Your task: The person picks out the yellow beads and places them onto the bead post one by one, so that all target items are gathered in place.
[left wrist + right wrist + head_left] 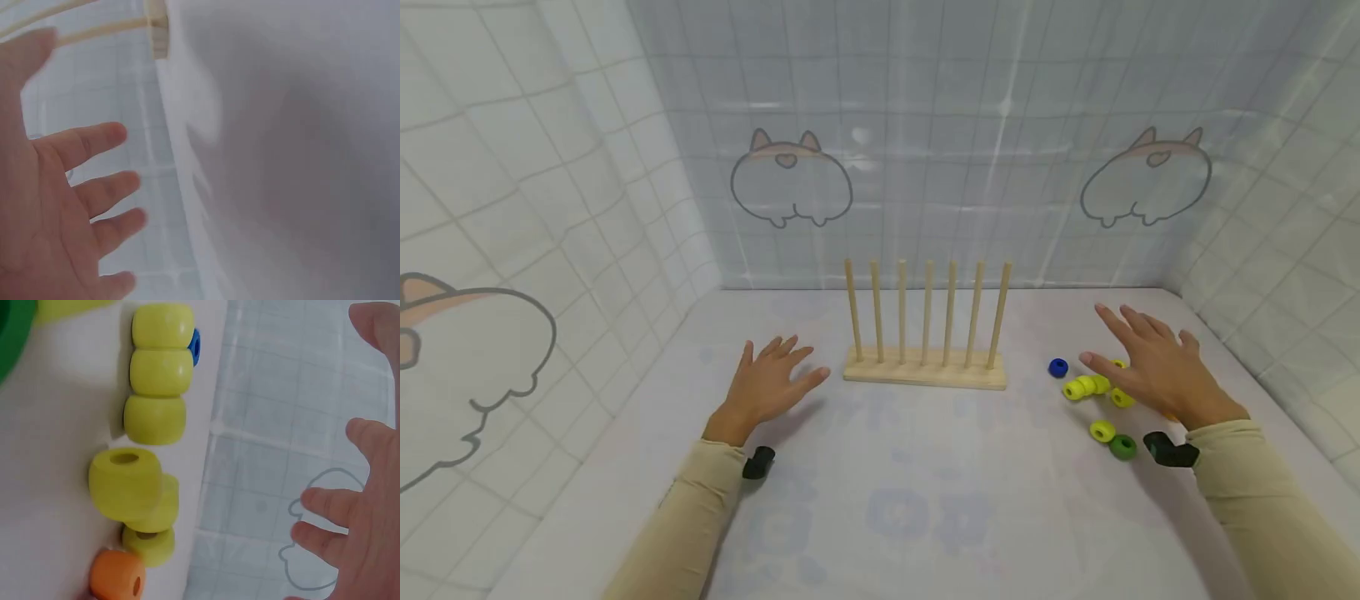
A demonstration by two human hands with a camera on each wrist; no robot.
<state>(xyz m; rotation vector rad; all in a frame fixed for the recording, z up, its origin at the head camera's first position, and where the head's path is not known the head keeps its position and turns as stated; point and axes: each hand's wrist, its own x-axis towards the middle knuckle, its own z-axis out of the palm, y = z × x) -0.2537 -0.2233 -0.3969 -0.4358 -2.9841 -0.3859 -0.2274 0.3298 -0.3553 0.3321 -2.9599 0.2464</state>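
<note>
Holding nothing, the spread right hand [1172,375] is seen above yellow beads [1090,386] in the head view; the crosswise peg rack [910,375] is placed nearer the left hand [763,387]. In the left wrist view, empty fingers [90,144] are extended; in the right, no bead is touched.

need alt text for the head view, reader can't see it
A person's left hand and right hand, both empty, hover above a pale table, a wooden rack of seven bare pegs between them. Yellow beads, a blue bead and a green bead lie near the right hand.
</note>
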